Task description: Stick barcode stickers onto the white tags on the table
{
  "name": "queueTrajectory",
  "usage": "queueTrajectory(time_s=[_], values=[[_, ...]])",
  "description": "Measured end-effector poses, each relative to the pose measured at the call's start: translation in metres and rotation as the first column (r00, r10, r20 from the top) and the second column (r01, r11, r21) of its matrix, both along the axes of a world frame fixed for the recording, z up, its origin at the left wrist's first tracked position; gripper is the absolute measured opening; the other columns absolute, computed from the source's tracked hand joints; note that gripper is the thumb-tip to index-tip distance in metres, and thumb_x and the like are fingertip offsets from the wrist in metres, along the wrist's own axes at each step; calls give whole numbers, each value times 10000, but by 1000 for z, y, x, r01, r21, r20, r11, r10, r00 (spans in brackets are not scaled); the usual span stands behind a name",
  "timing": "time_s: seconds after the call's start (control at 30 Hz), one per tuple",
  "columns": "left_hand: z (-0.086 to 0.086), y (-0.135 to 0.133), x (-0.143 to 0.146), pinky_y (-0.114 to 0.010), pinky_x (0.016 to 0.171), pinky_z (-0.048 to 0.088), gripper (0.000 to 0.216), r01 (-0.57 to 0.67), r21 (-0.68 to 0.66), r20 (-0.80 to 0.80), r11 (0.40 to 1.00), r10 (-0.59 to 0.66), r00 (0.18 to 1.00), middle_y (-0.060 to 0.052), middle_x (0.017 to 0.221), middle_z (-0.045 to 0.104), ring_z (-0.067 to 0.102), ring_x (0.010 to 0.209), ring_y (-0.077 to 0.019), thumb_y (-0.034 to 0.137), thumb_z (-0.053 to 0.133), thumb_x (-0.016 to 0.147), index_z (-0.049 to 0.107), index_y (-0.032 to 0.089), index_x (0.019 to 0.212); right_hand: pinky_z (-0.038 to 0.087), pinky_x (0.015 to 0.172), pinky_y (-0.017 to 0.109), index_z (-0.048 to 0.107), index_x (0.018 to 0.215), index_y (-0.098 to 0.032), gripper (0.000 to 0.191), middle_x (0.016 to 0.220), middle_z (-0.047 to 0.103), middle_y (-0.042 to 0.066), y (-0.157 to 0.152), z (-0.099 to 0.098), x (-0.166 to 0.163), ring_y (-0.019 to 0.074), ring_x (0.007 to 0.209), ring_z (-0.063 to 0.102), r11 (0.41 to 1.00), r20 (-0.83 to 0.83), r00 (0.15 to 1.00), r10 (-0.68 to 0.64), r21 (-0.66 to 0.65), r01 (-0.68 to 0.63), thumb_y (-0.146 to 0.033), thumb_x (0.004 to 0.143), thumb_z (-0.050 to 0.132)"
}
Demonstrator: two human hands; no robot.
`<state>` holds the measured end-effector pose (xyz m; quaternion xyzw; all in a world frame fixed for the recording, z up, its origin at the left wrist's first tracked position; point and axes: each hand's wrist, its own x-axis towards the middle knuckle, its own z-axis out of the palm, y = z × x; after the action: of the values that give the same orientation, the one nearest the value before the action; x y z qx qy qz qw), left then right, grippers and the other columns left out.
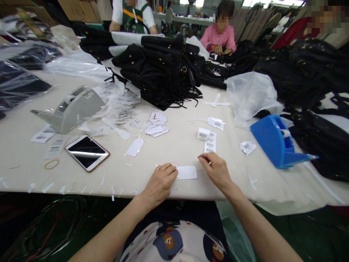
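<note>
Near the table's front edge lies a blank white hang tag [187,172]. My left hand [160,183] has its fingers bunched on the tag's left end, holding it against the tabletop. To the right of the tag, my right hand [216,171] is closed in a pinch just above the table, apart from the tag. Whatever is between its fingertips is too small to make out. Just beyond that hand is a strip of barcode stickers [210,145], with its folded or rolled end [203,134] on the far side.
A blue tape dispenser [272,142] stands at right, a grey one [71,111] at left. A phone [87,153] lies front left. Several tags [156,129] are spread mid-table. Black fringed bags [160,69] are piled behind, beside a crumpled plastic bag [252,94]. Co-workers sit across.
</note>
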<state>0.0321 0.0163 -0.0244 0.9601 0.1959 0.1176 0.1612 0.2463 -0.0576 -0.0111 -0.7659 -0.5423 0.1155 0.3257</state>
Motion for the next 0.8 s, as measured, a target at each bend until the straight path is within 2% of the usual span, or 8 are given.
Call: queueTrajectory(time_s=[0.07, 0.13, 0.27, 0.43, 0.53, 0.67, 0.73, 0.8], values=[[-4, -1, 0, -349, 818, 386, 304, -17, -20, 41, 1000, 18, 999, -81, 1094, 569, 442, 1055, -203, 61, 355, 829, 556, 154, 1037, 427, 656, 298, 569, 874, -180, 225, 795, 603, 29, 24, -4, 27, 153, 653, 544, 965, -102, 961, -257, 29, 261, -368, 754, 537], [-8, -2, -1, -349, 826, 383, 313, -29, -22, 88, 999, 31, 996, -82, 1091, 573, 444, 1057, -204, 60, 340, 836, 556, 148, 1043, 430, 612, 299, 535, 907, -176, 339, 837, 600, 32, 49, -9, 49, 153, 636, 539, 906, -232, 882, -411, 7, 424, -384, 653, 617], [-12, -2, -2, -347, 835, 381, 315, -40, -19, 152, 999, 42, 987, -80, 1083, 581, 449, 1051, -204, 61, 338, 836, 557, 146, 1045, 409, 486, 261, 488, 850, -176, 413, 740, 567, 1, 82, -13, 60, 118, 517, 496, 869, -533, 728, -431, -28, 494, -322, 520, 689], [-11, -2, -1, -357, 845, 385, 299, -53, -62, 148, 997, 62, 987, -70, 1076, 579, 452, 1046, -206, 56, 365, 816, 549, 161, 1027, 323, 421, 196, 515, 831, -178, 295, 658, 538, -38, 70, 14, 33, 62, 458, 404, 961, -670, 742, -17, 194, 197, -303, 603, 654], [-12, -2, 0, -367, 854, 395, 305, -71, -122, 146, 990, 89, 985, -79, 1042, 577, 469, 1023, -201, 41, 351, 802, 539, 158, 1011, 291, 416, 191, 573, 867, -175, 214, 626, 527, -40, 48, 35, 19, 56, 454, 379, 982, -681, 711, 172, 173, -72, -288, 688, 608], [4, 1, -3, -375, 927, 383, 307, -158, -214, 341, 964, 226, 912, -106, 1090, 546, 460, 1065, -185, 76, 344, 819, 496, 144, 1077, 339, 452, 199, 640, 878, -170, 187, 682, 583, -9, 26, 56, 5, 72, 502, 434, 934, -640, 707, 301, 46, -356, -265, 730, 576], [24, 4, -4, -401, 996, 323, 325, -179, -240, 429, 954, 270, 862, -114, 1206, 489, 402, 1152, -194, 153, 403, 833, 460, 155, 1154, 386, 498, 208, 655, 879, -172, 185, 732, 621, 5, 19, 63, -1, 97, 567, 502, 886, -596, 710, 376, 7, -464, -257, 742, 563], [48, 8, -4, -402, 1018, 293, 396, -103, -317, 424, 943, 238, 874, -105, 1252, 465, 379, 1183, -206, 250, 499, 811, 447, 178, 1197, 430, 586, 225, 659, 890, -181, 187, 792, 649, 10, 15, 71, -7, 126, 669, 562, 836, -530, 710, 464, -5, -549, -250, 763, 541]])
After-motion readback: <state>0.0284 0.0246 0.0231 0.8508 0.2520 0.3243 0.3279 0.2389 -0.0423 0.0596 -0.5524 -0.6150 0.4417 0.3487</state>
